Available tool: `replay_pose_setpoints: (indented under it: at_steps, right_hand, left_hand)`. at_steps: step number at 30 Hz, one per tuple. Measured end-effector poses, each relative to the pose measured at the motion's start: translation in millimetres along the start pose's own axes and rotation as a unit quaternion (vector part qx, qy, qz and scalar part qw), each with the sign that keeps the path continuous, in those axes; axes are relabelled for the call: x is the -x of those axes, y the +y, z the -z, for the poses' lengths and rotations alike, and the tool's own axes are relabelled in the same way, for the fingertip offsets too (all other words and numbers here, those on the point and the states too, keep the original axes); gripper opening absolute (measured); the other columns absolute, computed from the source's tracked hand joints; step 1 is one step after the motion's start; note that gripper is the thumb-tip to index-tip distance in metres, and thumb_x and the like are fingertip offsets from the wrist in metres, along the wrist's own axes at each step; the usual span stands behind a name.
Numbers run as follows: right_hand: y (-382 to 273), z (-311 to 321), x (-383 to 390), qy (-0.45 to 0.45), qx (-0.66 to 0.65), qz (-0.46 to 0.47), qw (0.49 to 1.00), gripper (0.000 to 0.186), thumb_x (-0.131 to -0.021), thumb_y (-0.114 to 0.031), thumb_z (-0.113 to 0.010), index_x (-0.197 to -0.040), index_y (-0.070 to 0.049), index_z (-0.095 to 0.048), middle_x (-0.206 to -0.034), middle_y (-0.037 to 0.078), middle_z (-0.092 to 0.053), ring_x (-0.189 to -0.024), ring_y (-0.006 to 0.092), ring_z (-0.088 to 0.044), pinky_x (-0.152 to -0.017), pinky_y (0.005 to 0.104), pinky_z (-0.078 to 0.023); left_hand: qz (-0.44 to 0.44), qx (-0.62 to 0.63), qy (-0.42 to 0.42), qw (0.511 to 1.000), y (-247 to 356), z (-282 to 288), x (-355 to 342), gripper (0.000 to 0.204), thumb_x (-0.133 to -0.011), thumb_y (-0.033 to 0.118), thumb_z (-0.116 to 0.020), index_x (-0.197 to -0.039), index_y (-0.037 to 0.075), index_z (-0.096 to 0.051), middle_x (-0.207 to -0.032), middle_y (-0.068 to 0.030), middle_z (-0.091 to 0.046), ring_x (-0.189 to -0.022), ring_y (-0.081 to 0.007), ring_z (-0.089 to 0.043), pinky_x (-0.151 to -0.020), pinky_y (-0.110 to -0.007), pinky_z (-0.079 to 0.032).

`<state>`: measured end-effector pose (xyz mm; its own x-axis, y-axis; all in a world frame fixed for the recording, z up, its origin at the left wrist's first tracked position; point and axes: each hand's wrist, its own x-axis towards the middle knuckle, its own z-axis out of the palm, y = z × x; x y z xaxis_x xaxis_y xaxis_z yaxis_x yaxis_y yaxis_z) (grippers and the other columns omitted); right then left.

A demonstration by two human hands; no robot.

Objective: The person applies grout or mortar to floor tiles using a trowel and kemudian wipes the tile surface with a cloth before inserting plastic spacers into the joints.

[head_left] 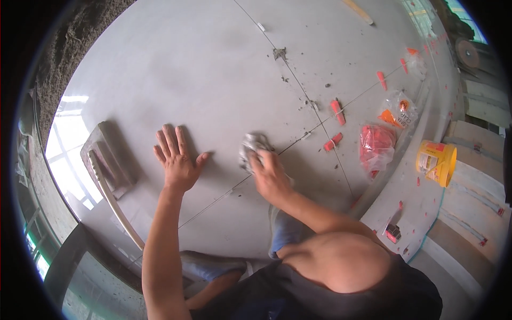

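My left hand [180, 166] lies flat on a large glossy grey tile [160, 69], fingers spread and nothing under them that I can see. To its right, my right hand [271, 176] is closed on a crumpled, smeared grey-white rag [255, 145], pressed to the tile just above a joint line. Part of the rag is hidden under the fingers. Left of my left hand rests a dirty grey block-shaped tool [111, 157] with a pale curved hose or handle [114, 200] running toward my forearm.
Red tile wedges [337, 112] stand along the joints to the right, near a clear bag of red wedges [377, 143]. Grey mortar crumbs [279, 53] dot the far joint. A yellow bucket [436, 162] and a red-and-black tool [393, 233] are at the right. A wooden handle [358, 12] lies far off.
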<state>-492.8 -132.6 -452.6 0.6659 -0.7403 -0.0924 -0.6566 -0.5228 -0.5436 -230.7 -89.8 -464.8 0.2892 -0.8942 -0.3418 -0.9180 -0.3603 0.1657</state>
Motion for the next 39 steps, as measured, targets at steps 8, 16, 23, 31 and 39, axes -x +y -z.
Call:
replay_pose_setpoints:
  at_steps: [8, 16, 23, 31, 39]
  right_hand:
    - [28.3, 76.7, 16.5, -0.005, -0.057, 0.069, 0.996, 0.046, -0.071, 0.009, -0.061, -0.114, -0.006, -0.068, -0.122, 0.010, -0.056, -0.109, 0.0300, -0.057, -0.091, 0.0371, -0.051]
    - [3.0, 15.2, -12.4, -0.096, -0.040, 0.178, 0.978, 0.036, -0.077, 0.001, -0.058, -0.109, -0.009, -0.069, -0.122, 0.005, -0.056, -0.108, 0.0255, -0.055, -0.094, 0.0380, -0.049]
    - [71.2, 65.9, 23.2, 0.022, 0.023, 0.005, 0.999, 0.029, -0.081, 0.000, -0.058, -0.109, -0.001, -0.067, -0.113, 0.012, -0.058, -0.102, 0.0318, -0.057, -0.088, 0.0402, -0.049]
    - [26.9, 36.4, 53.1, -0.003, -0.045, -0.043, 0.998, 0.035, -0.079, 0.001, -0.058, -0.113, -0.004, -0.065, -0.116, 0.015, -0.054, -0.105, 0.0350, -0.056, -0.087, 0.0419, -0.050]
    - [64.8, 34.1, 14.5, 0.152, 0.076, -0.224, 0.960, 0.046, -0.079, 0.006, -0.055, -0.124, 0.012, -0.050, -0.117, 0.024, -0.048, -0.107, 0.0402, -0.051, -0.092, 0.0443, -0.045]
  left_hand:
    - [0.012, 0.004, 0.004, 1.000, -17.6, 0.6, 8.6, 0.101, -0.089, 0.067, -0.050, -0.155, 0.005, -0.007, -0.161, -0.0242, 0.002, -0.148, -0.0441, 0.006, -0.114, -0.063, 0.000]
    - [-0.002, 0.013, 0.012, 1.000, -13.1, -0.3, 3.7, 0.100, -0.087, 0.063, -0.056, -0.155, 0.004, -0.011, -0.161, -0.0253, -0.001, -0.148, -0.0442, 0.005, -0.115, -0.061, 0.001]
    - [-0.004, -0.015, 0.022, 1.000, -14.0, -1.6, 4.6, 0.101, -0.088, 0.064, -0.053, -0.155, 0.004, -0.007, -0.161, -0.0231, 0.004, -0.149, -0.0418, 0.005, -0.116, -0.060, -0.001]
    - [0.021, 0.010, -0.028, 0.999, 0.7, 14.0, -2.8, 0.095, -0.091, 0.051, -0.059, -0.155, 0.005, -0.007, -0.161, -0.0245, 0.002, -0.148, -0.0428, 0.005, -0.116, -0.060, -0.004]
    - [0.040, 0.057, -0.038, 0.997, 37.0, 17.9, -27.5, 0.092, -0.093, 0.051, -0.056, -0.155, 0.003, -0.008, -0.160, -0.0266, 0.001, -0.148, -0.0440, 0.003, -0.116, -0.059, -0.007]
